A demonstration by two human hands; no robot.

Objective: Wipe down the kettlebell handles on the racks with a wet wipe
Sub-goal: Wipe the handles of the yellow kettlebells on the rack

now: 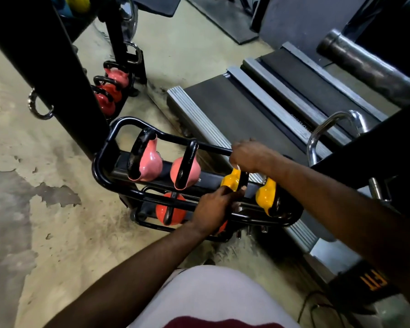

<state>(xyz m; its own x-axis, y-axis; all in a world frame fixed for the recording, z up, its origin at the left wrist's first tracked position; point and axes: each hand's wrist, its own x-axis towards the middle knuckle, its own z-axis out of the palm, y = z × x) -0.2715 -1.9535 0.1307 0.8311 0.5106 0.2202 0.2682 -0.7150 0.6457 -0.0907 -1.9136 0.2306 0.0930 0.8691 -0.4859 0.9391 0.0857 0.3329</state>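
The yellow kettlebell (230,179) sits on the rack (100,166), its black handle (244,179) running near to far between the hands. The left hand (212,207) grips its near end. The right hand (249,155) curls over the far end, with what is probably the wipe (237,166) beneath.

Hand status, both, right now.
Left hand: closed around the black handle of the yellow kettlebell between the hands.
Right hand: curled over that handle's top, apparently pinching a white wipe.
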